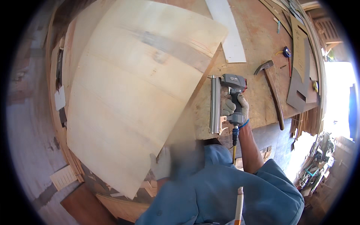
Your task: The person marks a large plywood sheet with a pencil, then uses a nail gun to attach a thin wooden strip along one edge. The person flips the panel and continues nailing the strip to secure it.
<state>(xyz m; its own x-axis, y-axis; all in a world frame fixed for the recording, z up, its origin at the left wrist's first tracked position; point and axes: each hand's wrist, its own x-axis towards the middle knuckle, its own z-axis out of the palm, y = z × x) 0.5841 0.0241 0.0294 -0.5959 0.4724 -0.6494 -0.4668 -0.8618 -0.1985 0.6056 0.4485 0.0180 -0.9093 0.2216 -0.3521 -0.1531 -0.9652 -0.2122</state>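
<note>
In my gloved right hand [240, 107] is a dark grey pneumatic nail gun [234, 80], held by its grip over the workbench. Its long magazine stands to the left of my fingers, and a yellow air hose runs down from the handle. A large pale plywood sheet [138, 86] lies tilted across the left and middle, its right corner close to the nail gun. At the sheet's lower right edge is my gloved left hand [161, 167], blurred and partly hidden; its thumb seems to lie over the edge, with the other fingers out of sight.
A claw hammer [273, 92] lies on the workbench [255, 41] to the right, near a blue tape measure [287, 51]. Beyond are a white strip [228, 33] and a grey-brown template board [298, 71]. A cigarette [239, 204] shows at the bottom. Wood offcuts lie beneath the sheet.
</note>
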